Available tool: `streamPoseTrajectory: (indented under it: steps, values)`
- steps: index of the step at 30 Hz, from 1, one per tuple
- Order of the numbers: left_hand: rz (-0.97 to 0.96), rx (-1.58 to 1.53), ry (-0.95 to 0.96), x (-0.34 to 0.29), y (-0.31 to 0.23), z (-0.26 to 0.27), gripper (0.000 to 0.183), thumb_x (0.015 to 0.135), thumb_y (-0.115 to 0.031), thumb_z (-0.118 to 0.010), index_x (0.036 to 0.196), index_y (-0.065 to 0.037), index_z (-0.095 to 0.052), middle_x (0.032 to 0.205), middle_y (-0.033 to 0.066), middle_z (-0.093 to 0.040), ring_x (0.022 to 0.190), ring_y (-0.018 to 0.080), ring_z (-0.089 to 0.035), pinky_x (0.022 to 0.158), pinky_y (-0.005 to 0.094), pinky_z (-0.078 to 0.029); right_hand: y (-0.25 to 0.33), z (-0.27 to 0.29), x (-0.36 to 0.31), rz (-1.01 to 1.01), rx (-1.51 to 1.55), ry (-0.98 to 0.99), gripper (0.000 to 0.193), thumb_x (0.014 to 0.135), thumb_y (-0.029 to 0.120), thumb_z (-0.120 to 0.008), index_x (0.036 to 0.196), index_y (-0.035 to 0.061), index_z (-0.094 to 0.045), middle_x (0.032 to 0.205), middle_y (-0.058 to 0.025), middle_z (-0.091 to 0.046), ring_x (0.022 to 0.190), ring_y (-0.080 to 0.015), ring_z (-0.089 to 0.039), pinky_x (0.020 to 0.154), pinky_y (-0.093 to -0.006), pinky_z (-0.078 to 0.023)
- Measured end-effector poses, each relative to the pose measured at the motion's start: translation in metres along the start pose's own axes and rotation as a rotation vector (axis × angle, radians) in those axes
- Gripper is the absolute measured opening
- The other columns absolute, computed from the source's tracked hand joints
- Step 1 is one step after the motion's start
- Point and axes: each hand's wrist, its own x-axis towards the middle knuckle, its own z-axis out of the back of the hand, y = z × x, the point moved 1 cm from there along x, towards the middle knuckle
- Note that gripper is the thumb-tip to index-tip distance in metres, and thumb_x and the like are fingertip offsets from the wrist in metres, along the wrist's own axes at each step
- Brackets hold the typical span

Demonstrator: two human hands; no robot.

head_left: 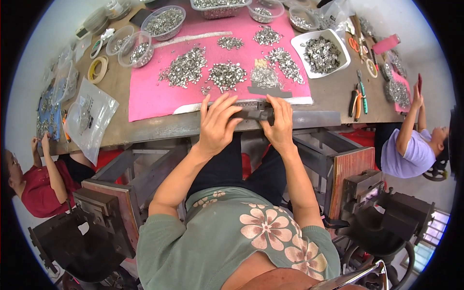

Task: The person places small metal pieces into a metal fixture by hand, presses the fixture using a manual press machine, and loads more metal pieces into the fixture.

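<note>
At the table's near edge, both my hands hold a dark, narrow bar-shaped tool [252, 114] with a row of small marks or slots along its top. My left hand [216, 126] has its fingers closed round the left end. My right hand [279, 123] grips the right end, thumb in front and fingers behind. Just beyond the tool, a grey strip [270, 93] lies on the pink mat [145, 99]. Behind it are a heap of thin silvery pins [265, 77] and a pile of small metal pieces [227, 76].
Further piles of metal bits [183, 67] cover the mat. A white dish [345, 55] of parts and clear tubs [164, 36] stand behind. Pliers [356, 104] lie right, tape [98, 69] and a plastic bag [92, 113] left. People sit at both sides.
</note>
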Motion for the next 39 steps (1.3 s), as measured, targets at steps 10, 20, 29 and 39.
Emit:
streamPoseTrajectory:
  steps: [10,20,29,39]
  values:
    - [0.867,-0.827,-0.346,-0.065,0.016,0.069,0.036,0.112,-0.022,-0.038,0.139,0.001,-0.04,0.133,0.0262,-0.059,0.115,0.0325,-0.067,0.092,0.0402,-0.059,0.001,-0.002,-0.001,0.063,-0.062,-0.048,0.052,0.079,0.014,-0.083,0.126,0.0047,-0.063,0.117,-0.0143,-0.06,0.112,-0.0349,-0.057,0.095,-0.0446,-0.044]
    - [0.141,0.209,0.048,-0.007,0.005,0.029,0.054,0.081,-0.023,-0.082,0.129,-0.008,-0.061,0.117,0.0084,-0.064,0.111,0.0286,-0.058,0.099,0.0459,-0.038,0.006,0.013,0.014,0.129,-0.07,0.005,0.037,0.083,0.015,-0.078,0.116,0.0046,-0.066,0.109,-0.0112,-0.065,0.109,-0.0308,-0.06,0.098,-0.0451,-0.042]
    - [0.198,0.13,0.096,-0.011,0.021,0.012,0.072,0.08,-0.024,-0.083,0.143,-0.008,-0.05,0.111,0.0064,-0.06,0.107,0.0247,-0.055,0.099,0.0456,-0.031,0.004,0.01,0.048,0.501,-0.222,0.157,0.021,0.081,0.0,-0.071,0.101,0.0034,-0.065,0.095,-0.0094,-0.064,0.09,-0.0264,-0.062,0.094,-0.0443,-0.044]
    - [0.144,0.185,0.122,-0.011,0.02,0.012,0.045,0.079,-0.024,-0.082,0.12,-0.01,-0.069,0.112,0.0061,-0.06,0.109,0.0267,-0.055,0.099,0.0449,-0.032,-0.09,0.091,0.122,0.139,-0.497,-0.397,0.017,0.084,0.004,-0.073,0.1,0.0058,-0.066,0.102,-0.0097,-0.067,0.098,-0.0292,-0.063,0.088,-0.0426,-0.044]
